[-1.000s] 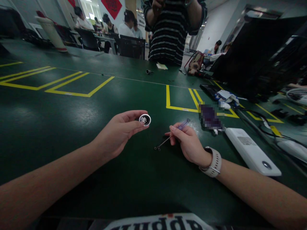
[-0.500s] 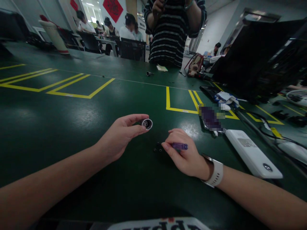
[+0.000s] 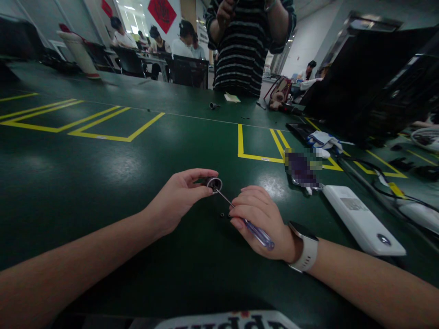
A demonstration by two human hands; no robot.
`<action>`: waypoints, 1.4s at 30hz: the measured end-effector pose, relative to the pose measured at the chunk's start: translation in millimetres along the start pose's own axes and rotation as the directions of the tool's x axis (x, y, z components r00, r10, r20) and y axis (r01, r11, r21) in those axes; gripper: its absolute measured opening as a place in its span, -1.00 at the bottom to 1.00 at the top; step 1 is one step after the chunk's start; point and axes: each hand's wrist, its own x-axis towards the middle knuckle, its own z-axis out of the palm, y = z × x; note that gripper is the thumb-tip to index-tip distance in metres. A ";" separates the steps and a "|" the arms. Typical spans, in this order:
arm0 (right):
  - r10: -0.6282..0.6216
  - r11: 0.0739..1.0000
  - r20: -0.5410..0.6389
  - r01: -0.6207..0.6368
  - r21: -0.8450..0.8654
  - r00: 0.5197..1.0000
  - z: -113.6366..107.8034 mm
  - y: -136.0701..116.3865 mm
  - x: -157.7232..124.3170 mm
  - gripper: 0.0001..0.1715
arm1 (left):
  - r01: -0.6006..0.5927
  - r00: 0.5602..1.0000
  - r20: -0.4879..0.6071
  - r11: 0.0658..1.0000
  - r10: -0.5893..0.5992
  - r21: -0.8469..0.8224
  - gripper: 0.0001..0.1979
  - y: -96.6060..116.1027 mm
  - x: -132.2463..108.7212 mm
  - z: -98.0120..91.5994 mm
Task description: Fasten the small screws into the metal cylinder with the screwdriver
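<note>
My left hand (image 3: pixel 178 196) pinches a small round metal part (image 3: pixel 215 184) with a silver rim, held just above the green table (image 3: pixel 103 183). My right hand (image 3: pixel 260 219) grips a small screwdriver (image 3: pixel 255 232) with a clear purple handle. Its thin shaft runs up and left, and the tip sits inside the round part. Two tiny dark screws (image 3: pixel 225 214) lie on the table just left of my right hand's fingers. A white watch (image 3: pixel 307 249) is on my right wrist.
A white rectangular device (image 3: pixel 360 219) lies to the right, with cables (image 3: pixel 377 173) and dark equipment (image 3: pixel 370 77) behind it. A person in a striped shirt (image 3: pixel 243 50) stands at the table's far edge. Yellow tape outlines (image 3: pixel 113 123) mark the surface. Other people sit in the background.
My right hand turned the screwdriver round, handle now toward me, and brought its tip into the round part. My left hand lowered slightly and shifted right with the part.
</note>
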 end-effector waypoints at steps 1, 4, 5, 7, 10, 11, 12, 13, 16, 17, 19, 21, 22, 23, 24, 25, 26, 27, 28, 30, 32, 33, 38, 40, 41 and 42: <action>0.004 1.000 0.007 -0.004 -0.012 1.000 0.3 -0.1 0.5 -0.87 | -0.005 1.000 0.007 1.000 0.005 0.012 -0.68 -0.2 -0.7 0.5; 0.028 0.999 0.027 -0.026 -0.043 0.999 0.4 -0.8 2.6 -0.89 | -0.022 1.000 0.021 0.999 0.021 0.024 -0.67 -1.9 -1.7 1.0; 0.030 0.998 0.035 -0.029 -0.050 0.999 0.4 -1.1 3.2 -0.90 | -0.025 0.999 0.026 0.999 0.024 0.026 -0.67 -2.6 -1.8 0.9; 0.019 0.998 0.046 -0.016 -0.064 0.999 0.4 -1.7 3.9 -0.90 | -0.035 0.999 0.028 0.999 0.034 0.032 -0.68 -4.1 -1.9 0.8; -0.016 0.997 0.057 0.020 -0.080 0.998 1.1 -2.3 4.4 -0.92 | -0.062 0.998 0.004 0.996 0.062 0.068 -0.73 -5.6 -1.8 1.0; -0.025 0.996 0.062 0.030 -0.083 0.998 1.4 -2.4 4.5 -0.92 | -0.071 0.997 -0.006 0.994 0.071 0.086 -0.74 -6.0 -1.7 1.0; -0.032 0.996 0.067 0.038 -0.087 0.997 1.6 -2.6 4.6 -0.93 | -0.078 0.997 -0.010 0.992 0.079 0.101 -0.75 -6.3 -1.6 1.0; -0.038 0.995 0.073 0.045 -0.089 0.997 1.7 -2.8 4.8 -0.94 | -0.084 0.996 -0.011 0.990 0.086 0.112 -0.75 -6.6 -1.5 0.9; -0.049 0.994 0.093 0.058 -0.093 0.994 1.6 -3.6 5.2 -0.95 | -0.105 0.994 -0.007 0.988 0.107 0.110 -0.76 -7.3 -1.5 0.2; -0.048 0.994 0.099 0.058 -0.095 0.994 1.5 -3.9 5.3 -0.94 | -0.110 0.994 -0.008 0.988 0.112 0.107 -0.77 -7.4 -1.7 0.1; -0.046 0.993 0.100 0.056 -0.101 0.994 1.2 -4.7 5.3 -0.93 | -0.112 0.993 -0.012 0.988 0.114 0.109 -0.78 -7.3 -2.4 0.1; -0.047 0.992 0.099 0.058 -0.108 0.994 0.8 -5.9 5.2 -0.93 | -0.113 0.993 -0.018 0.987 0.116 0.117 -0.78 -7.2 -3.0 0.4; -0.048 0.993 0.100 0.059 -0.106 0.994 0.4 -6.7 5.2 -0.93 | -0.112 0.993 -0.017 0.986 0.115 0.120 -0.78 -7.3 -3.1 0.6; -0.045 0.994 0.096 0.054 -0.095 0.994 -0.1 -7.6 5.1 -0.93 | -0.109 0.994 -0.018 0.986 0.112 0.122 -0.78 -7.6 -2.9 0.7; -0.038 0.997 0.085 0.044 -0.067 0.996 -0.8 -8.4 4.9 -0.93 | -0.102 0.994 -0.015 0.987 0.105 0.122 -0.78 -8.0 -2.5 0.6; -0.015 1.000 0.066 0.017 -0.023 0.998 -1.4 -9.0 4.7 -0.93 | -0.095 0.995 -0.012 0.989 0.097 0.116 -0.78 -8.5 -2.0 0.4; 0.027 0.999 0.029 -0.028 0.038 0.999 -1.9 -9.1 4.3 -0.94 | -0.089 0.996 -0.013 0.990 0.091 0.110 -0.78 -8.9 -1.3 0.0; 0.094 0.989 -0.016 -0.092 0.118 0.995 -2.0 -8.3 3.8 -0.94 | -0.081 0.996 -0.011 0.991 0.083 0.109 -0.78 -9.2 -0.5 -0.5; 0.187 0.962 -0.068 -0.168 0.217 0.980 -1.7 -6.6 3.2 -0.92 | -0.075 0.997 -0.014 0.991 0.077 0.111 -0.78 -9.1 0.2 -1.1; 0.418 0.835 -0.130 -0.325 0.444 0.899 0.6 0.2 1.5 -0.82 | -0.056 0.998 -0.012 0.991 0.057 0.119 -0.77 -7.9 1.2 -2.3; 0.622 0.635 -0.089 -0.435 0.638 0.778 4.5 9.9 -0.2 -0.71 | -0.028 1.000 -0.003 0.993 0.028 0.117 -0.74 -5.9 1.6 -3.2; 0.681 0.550 -0.046 -0.469 0.691 0.731 6.5 14.9 -0.9 -0.69 | -0.019 1.000 0.004 0.994 0.019 0.106 -0.73 -4.8 1.5 -3.5; 0.754 0.391 0.061 -0.521 0.759 0.654 12.1 27.0 -2.7 -0.70 | -0.021 1.000 0.017 0.999 0.020 0.050 -0.66 -3.5 1.2 -3.0; 0.742 0.416 0.064 -0.533 0.736 0.667 11.8 25.5 -2.8 -0.69 | -0.024 1.000 0.018 0.999 0.024 0.034 -0.67 -4.0 1.4 -2.5; 0.737 0.433 0.066 -0.545 0.718 0.672 11.2 24.2 -2.6 -0.69 | -0.025 0.999 0.021 0.999 0.024 0.028 -0.67 -4.2 1.5 -2.3; 0.733 0.448 0.074 -0.563 0.695 0.676 10.2 22.6 -2.3 -0.68 | -0.024 0.999 0.023 0.999 0.023 0.022 -0.68 -4.3 1.5 -2.1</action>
